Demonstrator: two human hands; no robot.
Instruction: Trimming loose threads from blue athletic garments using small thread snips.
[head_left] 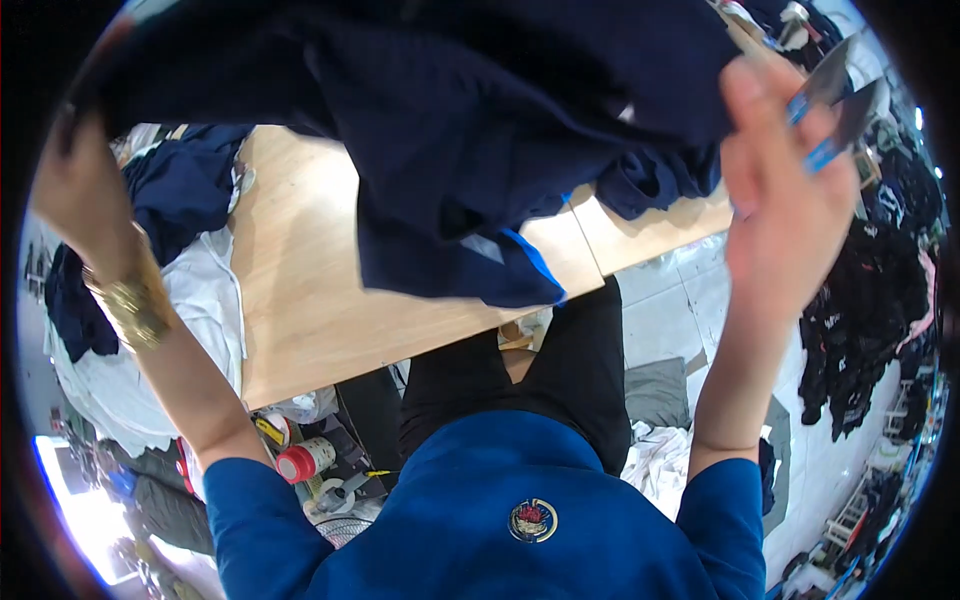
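Observation:
A dark navy garment [450,130] with a bright blue edge is spread in the air between my raised hands, above the table. My left hand [85,190], blurred, is closed on its left end, with the fingertips partly hidden in the dark cloth. My right hand [790,190] is up at the right side of the cloth, fingers curled, gripping the garment's edge. The same hand also keeps a pair of thread snips [825,80], whose two blades with blue parts stick out beyond the fingers.
The pale wooden table [300,330] lies before me. White cloth [200,300] and navy pieces [185,190] are heaped at its left. Another navy piece [650,185] rests at the far right. Below are a red-capped container [305,460] and white cloth [655,460]; black garments [865,310] are piled right.

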